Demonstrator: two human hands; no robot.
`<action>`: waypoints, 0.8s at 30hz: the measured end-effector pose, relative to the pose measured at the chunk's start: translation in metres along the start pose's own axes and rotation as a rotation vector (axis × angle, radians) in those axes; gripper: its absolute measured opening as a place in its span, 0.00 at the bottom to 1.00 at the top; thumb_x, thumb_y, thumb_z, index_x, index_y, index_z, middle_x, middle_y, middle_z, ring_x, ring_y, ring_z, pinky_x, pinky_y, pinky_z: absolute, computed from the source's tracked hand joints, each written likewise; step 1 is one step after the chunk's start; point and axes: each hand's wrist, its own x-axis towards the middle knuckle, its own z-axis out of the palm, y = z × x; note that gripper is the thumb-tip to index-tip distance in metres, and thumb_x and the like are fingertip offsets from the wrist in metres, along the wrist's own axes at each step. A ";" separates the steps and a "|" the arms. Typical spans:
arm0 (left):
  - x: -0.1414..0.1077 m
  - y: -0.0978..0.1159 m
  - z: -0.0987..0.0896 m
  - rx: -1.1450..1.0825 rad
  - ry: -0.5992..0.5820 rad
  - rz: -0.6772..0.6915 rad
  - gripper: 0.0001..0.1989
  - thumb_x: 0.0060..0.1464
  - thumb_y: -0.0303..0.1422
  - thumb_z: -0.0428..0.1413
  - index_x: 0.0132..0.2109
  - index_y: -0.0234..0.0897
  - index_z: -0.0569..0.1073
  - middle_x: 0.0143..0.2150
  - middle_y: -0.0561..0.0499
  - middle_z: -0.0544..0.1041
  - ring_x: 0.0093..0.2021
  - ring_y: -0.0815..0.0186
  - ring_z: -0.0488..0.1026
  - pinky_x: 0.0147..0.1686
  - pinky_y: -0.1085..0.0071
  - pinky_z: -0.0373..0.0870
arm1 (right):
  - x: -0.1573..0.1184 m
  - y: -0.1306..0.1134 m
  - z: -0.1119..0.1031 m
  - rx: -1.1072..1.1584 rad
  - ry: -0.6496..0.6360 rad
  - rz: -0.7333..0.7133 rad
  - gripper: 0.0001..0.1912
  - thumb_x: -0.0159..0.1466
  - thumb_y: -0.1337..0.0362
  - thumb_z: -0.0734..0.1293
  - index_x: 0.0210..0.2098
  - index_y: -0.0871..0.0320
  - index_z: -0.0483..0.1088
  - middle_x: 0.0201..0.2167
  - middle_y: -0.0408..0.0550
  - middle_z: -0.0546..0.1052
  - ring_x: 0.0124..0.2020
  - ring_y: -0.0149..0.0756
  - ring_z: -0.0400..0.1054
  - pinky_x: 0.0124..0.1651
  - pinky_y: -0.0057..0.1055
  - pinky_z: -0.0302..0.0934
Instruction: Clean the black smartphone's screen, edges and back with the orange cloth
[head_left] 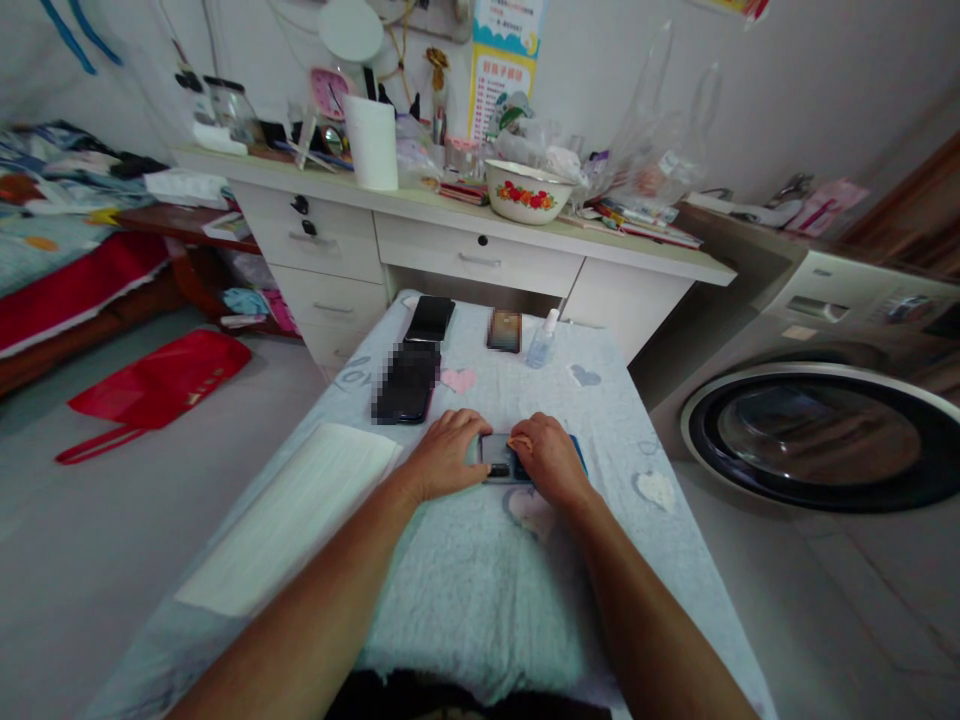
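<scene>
A phone (496, 455) with a blue edge lies sideways on the cloth-covered table in front of me. My left hand (448, 455) grips its left end, thumb along the near edge and fingers at the far edge. Over its right half, my right hand (551, 462) pinches a small orange cloth (517, 441) against the surface. That hand hides much of the phone's right part. Farther up the table lie a dark phone (411, 385), a flat black item (430, 318) and a phone with a brownish screen (505, 331). A clear spray bottle (541, 342) stands beside the latter.
A white paper towel sheet (292, 520) lies left of my arm. Behind the table stands a white desk (480, 240) bearing a flowered bowl (529, 192) and a paper roll (372, 143). A washing machine (825, 330) is at right, a red bag (165, 385) on the floor at left.
</scene>
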 end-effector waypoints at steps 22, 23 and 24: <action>0.001 0.001 0.004 -0.026 0.020 -0.013 0.34 0.33 0.44 0.67 0.50 0.40 0.68 0.49 0.48 0.69 0.50 0.54 0.64 0.50 0.61 0.61 | -0.005 -0.014 0.008 0.107 -0.108 -0.271 0.09 0.62 0.73 0.63 0.34 0.59 0.75 0.34 0.47 0.71 0.39 0.34 0.63 0.43 0.28 0.55; 0.000 0.001 0.003 -0.032 0.021 -0.014 0.34 0.33 0.44 0.67 0.49 0.40 0.69 0.49 0.48 0.69 0.51 0.54 0.64 0.50 0.61 0.61 | -0.005 -0.010 0.007 0.103 -0.115 -0.275 0.09 0.62 0.74 0.63 0.34 0.59 0.75 0.34 0.47 0.71 0.39 0.33 0.63 0.44 0.28 0.55; 0.000 0.001 0.003 -0.039 0.022 -0.017 0.34 0.33 0.43 0.68 0.49 0.40 0.69 0.49 0.48 0.68 0.51 0.54 0.64 0.51 0.61 0.61 | -0.006 -0.007 0.005 0.099 -0.123 -0.278 0.10 0.62 0.74 0.62 0.34 0.59 0.75 0.34 0.47 0.71 0.39 0.33 0.63 0.45 0.28 0.55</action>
